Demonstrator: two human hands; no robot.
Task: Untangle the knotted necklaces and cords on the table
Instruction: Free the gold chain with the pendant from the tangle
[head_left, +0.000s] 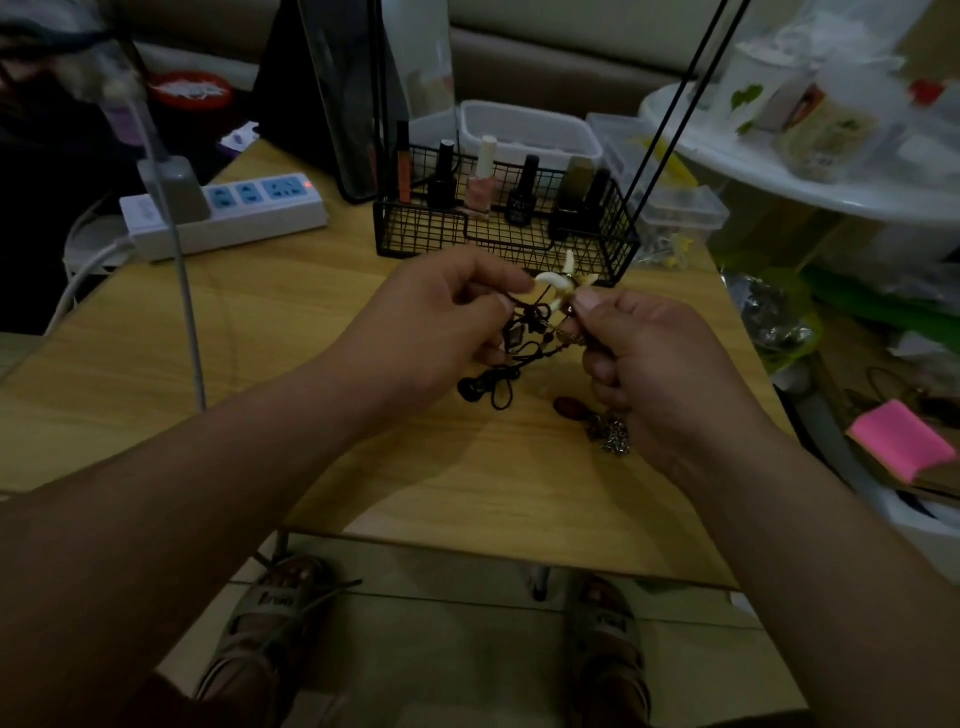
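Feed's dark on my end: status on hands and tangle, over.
Left hand, right hand both pinching the cord tangle. Not yet untangled; white tooth pendants at the top. Wire basket just behind.

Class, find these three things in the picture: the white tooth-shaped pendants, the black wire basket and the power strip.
white tooth-shaped pendants (551, 281), head view, on the curved left tooth.
black wire basket (415, 228), head view, on its front mesh wall.
power strip (249, 228), head view, on its white front side.
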